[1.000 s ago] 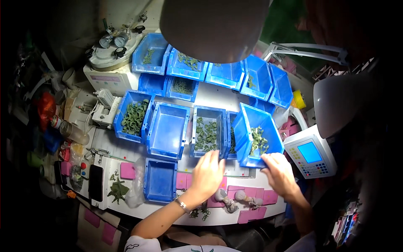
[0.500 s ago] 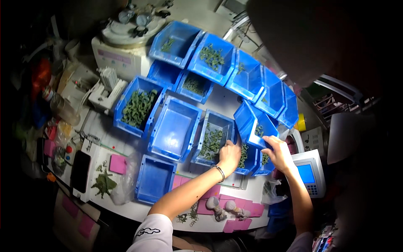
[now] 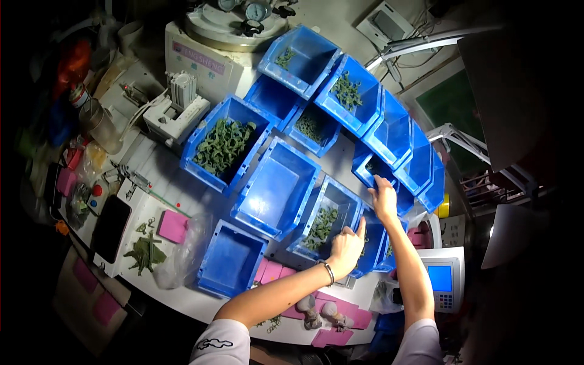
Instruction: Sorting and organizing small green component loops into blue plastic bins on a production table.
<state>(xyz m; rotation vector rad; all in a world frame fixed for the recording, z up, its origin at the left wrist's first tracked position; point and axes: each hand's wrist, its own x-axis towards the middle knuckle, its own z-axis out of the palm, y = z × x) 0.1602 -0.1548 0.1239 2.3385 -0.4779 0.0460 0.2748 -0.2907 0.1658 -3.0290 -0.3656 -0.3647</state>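
Note:
My right hand [image 3: 384, 198] has its fingers closed on the near edge of a small blue bin [image 3: 363, 165], beside the back row; part of that bin is hidden behind the hand and the row. My left hand [image 3: 347, 250] is over the rims of two neighbouring blue bins, index finger stretched out and nothing visible in it. Left of it, an open bin [image 3: 300, 242] contains curled green wax-like pieces [image 3: 322, 228]. The bin under its fingertips [image 3: 370, 260] also has green pieces, mostly covered by the hand.
A back row of blue bins [image 3: 350, 121] curves to the right. Other blue bins [image 3: 277, 182] stand left, one heaped with green pieces [image 3: 225, 146]. A phone [image 3: 114, 227], pink pads [image 3: 174, 226], a plastic bag [image 3: 182, 261], a scale [image 3: 447, 280] and a round-lidded machine [image 3: 207, 67] surround them.
My right hand has moved away from me with the small bin, which was tilted over the front bins. My left hand has come up out of the green pieces. The view has shifted.

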